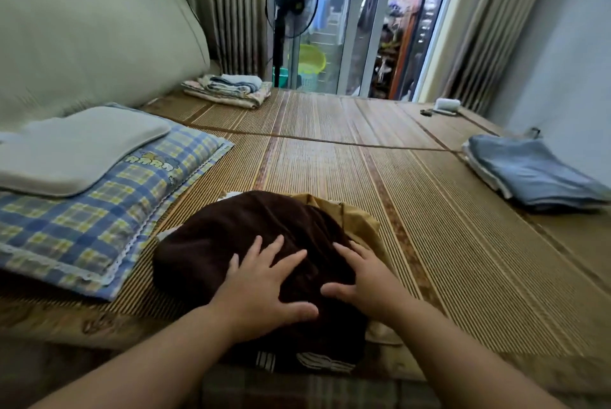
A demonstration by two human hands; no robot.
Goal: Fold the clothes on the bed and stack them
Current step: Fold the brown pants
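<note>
Pressing the folded cloth

The left hand [264, 279] and right hand [367, 279] are resting side by side, fingers spread flat, on the brown cloth [251, 227], which is lying on a tan cloth [357, 217] at the bed's [429, 210] near edge, stretching away from both.

- The bed [330, 164] is carrying a woven straw mat, striped lengthwise, across its top.
- A blue-and-yellow plaid pillow [109, 227] is lying along the left edge.
- A folded stack of patterned bedding [231, 93] is sitting at the far left.
- A folded blue cloth stack [535, 174] is resting at the right edge.
- A small white roll [447, 104] is lying far right.
- A mustard garment [360, 215] is lying near the front edge, under a dark brown garment [251, 236].
</note>
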